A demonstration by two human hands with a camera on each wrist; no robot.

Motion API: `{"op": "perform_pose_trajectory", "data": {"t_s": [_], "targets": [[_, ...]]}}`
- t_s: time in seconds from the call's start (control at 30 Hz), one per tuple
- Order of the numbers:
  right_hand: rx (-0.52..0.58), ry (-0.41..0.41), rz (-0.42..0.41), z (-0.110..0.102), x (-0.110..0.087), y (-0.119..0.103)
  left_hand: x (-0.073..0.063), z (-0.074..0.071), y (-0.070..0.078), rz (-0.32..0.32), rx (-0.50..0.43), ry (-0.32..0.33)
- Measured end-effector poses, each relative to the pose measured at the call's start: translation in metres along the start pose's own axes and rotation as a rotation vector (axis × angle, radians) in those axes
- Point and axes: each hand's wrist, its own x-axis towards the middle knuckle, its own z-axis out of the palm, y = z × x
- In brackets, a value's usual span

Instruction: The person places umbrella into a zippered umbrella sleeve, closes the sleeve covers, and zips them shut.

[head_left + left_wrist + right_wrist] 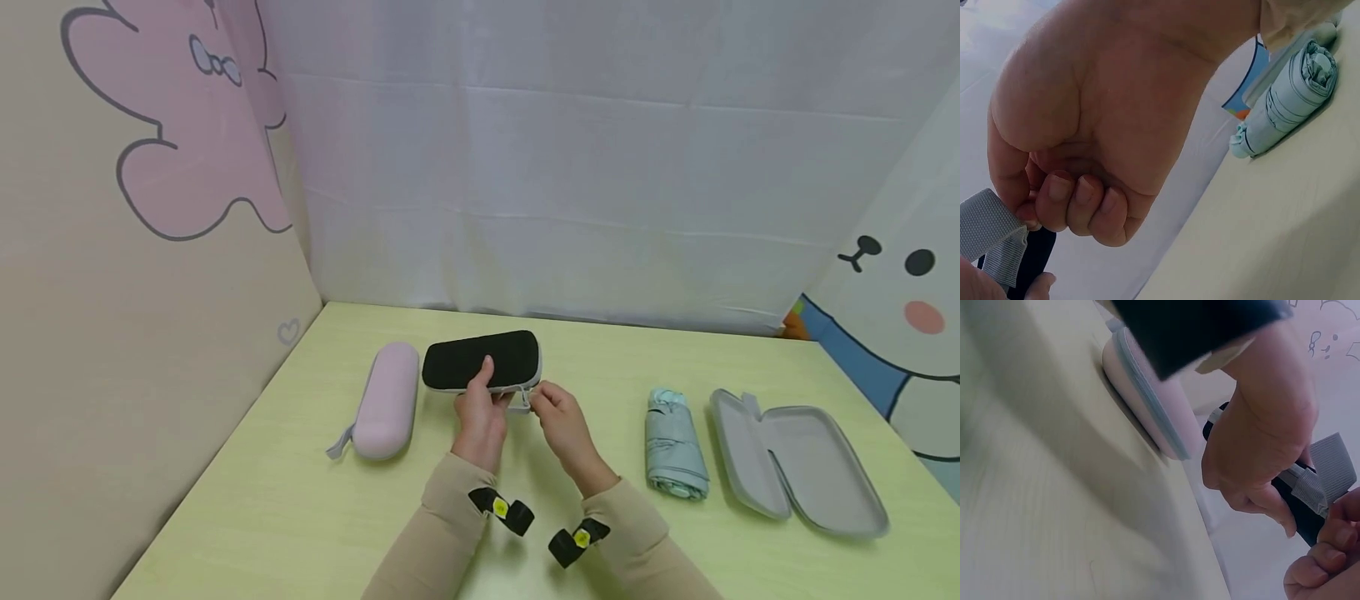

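A black case with a light grey edge is held up over the table by my left hand, thumb on its black face and fingers underneath. At the case's near right corner, my right hand pinches a grey fabric strap between thumb and forefinger. The right wrist view shows my left hand round the black case, its strap standing out towards my right fingers. In the left wrist view my right hand has its other fingers curled into the palm.
A pink zipped case with a grey tab lies left of my hands. To the right lie a rolled pale-green umbrella and an opened grey case. A white curtain hangs behind the table; printed walls stand at both sides.
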Motion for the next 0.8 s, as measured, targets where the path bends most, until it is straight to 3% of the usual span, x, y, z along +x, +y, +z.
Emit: {"op": "perform_pose_trajectory", "data": {"t_s": [0.13,0.23,0.3,0.43,0.57,0.67,0.8], "targets": [[0.031,-0.101,0.062,-0.004,-0.002,0.001,0.001,-0.001,0.001,-0.006,0.060,-0.023],[0.023,-0.229,0.093,-0.009,-0.002,0.004,0.002,-0.003,0.007,0.003,0.163,-0.056],[0.003,-0.272,0.101,-0.013,-0.002,0.006,0.004,-0.004,0.014,0.014,0.261,-0.089],[-0.002,-0.207,0.135,-0.019,0.000,0.008,0.010,-0.009,0.030,0.055,0.521,-0.155],[0.063,-0.152,0.155,-0.024,0.002,0.010,0.016,-0.016,0.042,0.068,0.786,-0.210],[0.095,-0.172,0.161,-0.025,0.003,0.014,0.020,-0.022,0.044,0.057,0.933,-0.252],[0.007,-0.181,0.184,-0.022,0.001,0.020,0.023,-0.028,0.040,0.102,1.121,-0.274]]}}
